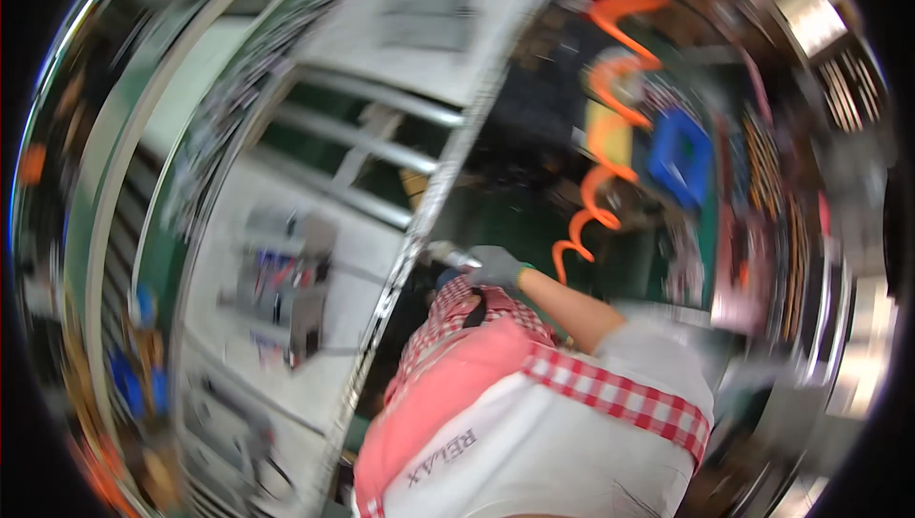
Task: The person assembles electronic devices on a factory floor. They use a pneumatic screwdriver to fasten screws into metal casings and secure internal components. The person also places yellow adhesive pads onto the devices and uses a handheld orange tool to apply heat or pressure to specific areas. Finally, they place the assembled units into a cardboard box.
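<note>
My right hand wears a grey glove and reaches across in front of my apron, close to the metal edge of the workbench. Its fingers appear closed around a silver metal tool, whose kind is lost in the blur. An orange coiled hose hangs down toward my right forearm; whether it joins the tool cannot be made out. My left hand does not show. Left of the bench edge, grey metal housings with red and blue parts sit on the white bench top.
Farther along the bench lies a flat grey panel, beyond an opening crossed by metal rails. A blue bin and a yellow item are to the right. A dark grey part lies at the near left.
</note>
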Demonstrator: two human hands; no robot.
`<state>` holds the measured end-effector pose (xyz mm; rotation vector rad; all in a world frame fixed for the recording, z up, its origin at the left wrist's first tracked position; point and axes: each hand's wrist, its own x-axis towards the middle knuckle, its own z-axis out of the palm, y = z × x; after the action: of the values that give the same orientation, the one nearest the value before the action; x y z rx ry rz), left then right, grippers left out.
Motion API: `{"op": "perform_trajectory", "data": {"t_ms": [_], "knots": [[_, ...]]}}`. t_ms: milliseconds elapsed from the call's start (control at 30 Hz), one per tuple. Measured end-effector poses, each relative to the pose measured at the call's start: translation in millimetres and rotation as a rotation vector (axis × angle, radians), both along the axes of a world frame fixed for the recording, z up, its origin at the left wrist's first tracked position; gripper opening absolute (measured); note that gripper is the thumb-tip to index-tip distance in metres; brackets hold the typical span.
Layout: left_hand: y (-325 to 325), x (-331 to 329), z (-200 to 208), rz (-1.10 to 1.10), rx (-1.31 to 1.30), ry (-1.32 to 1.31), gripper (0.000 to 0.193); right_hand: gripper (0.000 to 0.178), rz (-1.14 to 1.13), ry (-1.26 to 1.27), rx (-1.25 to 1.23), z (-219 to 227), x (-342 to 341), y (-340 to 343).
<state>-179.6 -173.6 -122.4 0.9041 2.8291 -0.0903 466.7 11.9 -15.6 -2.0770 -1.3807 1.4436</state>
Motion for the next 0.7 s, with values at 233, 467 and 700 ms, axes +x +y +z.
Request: {"op": "perform_trajectory", "data": {"t_ms": [233, 467, 700], "knots": [[131, 53, 30, -0.062, 0.489, -0.558, 0.04, 0.033, -0.218, 0.726, -0.015, 17, -3, 2], [188, 74, 78, -0.099, 0.974, -1.934, 0.036, 0.03, -0.173, 1.136, -0.163, 74, -5, -8], [264, 255, 183, 0.035, 0.864, -2.306, 0.02, 0.027, 0.027, 0.84, 0.079, 122, -26, -17]]}}
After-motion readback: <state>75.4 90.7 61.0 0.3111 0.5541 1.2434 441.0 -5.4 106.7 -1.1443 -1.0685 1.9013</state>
